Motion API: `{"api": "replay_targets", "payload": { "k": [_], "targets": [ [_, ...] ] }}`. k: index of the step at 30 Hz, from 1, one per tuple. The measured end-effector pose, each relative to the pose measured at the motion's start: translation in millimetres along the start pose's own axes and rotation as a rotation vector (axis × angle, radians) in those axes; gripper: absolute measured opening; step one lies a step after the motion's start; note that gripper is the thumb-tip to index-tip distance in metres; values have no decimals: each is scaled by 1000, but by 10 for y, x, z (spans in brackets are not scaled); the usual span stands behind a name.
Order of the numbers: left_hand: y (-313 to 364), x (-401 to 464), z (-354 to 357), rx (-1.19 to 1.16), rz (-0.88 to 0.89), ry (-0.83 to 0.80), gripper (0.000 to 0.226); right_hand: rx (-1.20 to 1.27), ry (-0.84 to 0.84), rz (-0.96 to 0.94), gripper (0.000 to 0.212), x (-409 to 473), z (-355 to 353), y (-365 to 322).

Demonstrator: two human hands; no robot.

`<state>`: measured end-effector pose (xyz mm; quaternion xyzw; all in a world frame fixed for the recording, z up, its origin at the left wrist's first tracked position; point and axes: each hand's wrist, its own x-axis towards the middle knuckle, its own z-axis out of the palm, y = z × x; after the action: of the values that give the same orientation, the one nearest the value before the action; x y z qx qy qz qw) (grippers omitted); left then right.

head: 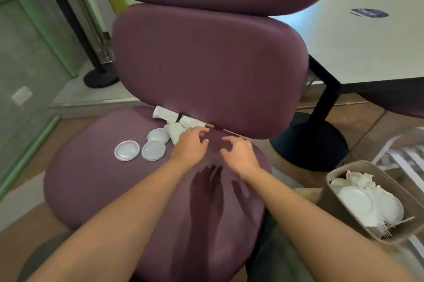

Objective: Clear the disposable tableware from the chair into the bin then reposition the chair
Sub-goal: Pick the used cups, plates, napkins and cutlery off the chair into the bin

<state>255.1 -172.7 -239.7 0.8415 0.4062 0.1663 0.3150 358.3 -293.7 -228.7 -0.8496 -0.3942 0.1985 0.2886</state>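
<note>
Purple chair [96, 190], napkins [176, 124] apparently touching left hand [191, 146]; lids [140, 147] beside

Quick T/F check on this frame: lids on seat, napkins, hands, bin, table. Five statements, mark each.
1. Three round white plastic lids lie on the purple chair seat. True.
2. The beige bin at the right is empty. False: it already holds white disposable plates and cutlery.
3. The left hand holds a lid in its grip. False: its fingers are open and empty, next to the crumpled white napkins.
4. The napkins sit at the gap between the seat and the purple backrest. True.
5. The right hand rests on the white table. False: it is over the seat, open, with nothing in it.
</note>
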Motion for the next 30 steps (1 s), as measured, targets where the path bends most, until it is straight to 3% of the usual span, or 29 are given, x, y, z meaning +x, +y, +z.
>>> {"api": "replay_targets", "payload": {
  "k": [15,18,22,25,30],
  "targets": [
    [-1487,-111,-859,309,-212,18,41,-22,-203,-43,42,236,1195,-903],
    [-1653,-82,-910,387,-185,47,42,-5,-213,-6,43,265,1360,-950],
    [-1872,-14,-919,477,-230,3,70,21,-202,75,38,302,1612,-1004],
    [-1956,9,-888,494,-271,-1,78,-37,-141,116,44,372,1738,-1042],
    [-1886,-12,-875,395,-293,147,80,-115,-117,129,57,479,1877,-1176]
  ]
}}
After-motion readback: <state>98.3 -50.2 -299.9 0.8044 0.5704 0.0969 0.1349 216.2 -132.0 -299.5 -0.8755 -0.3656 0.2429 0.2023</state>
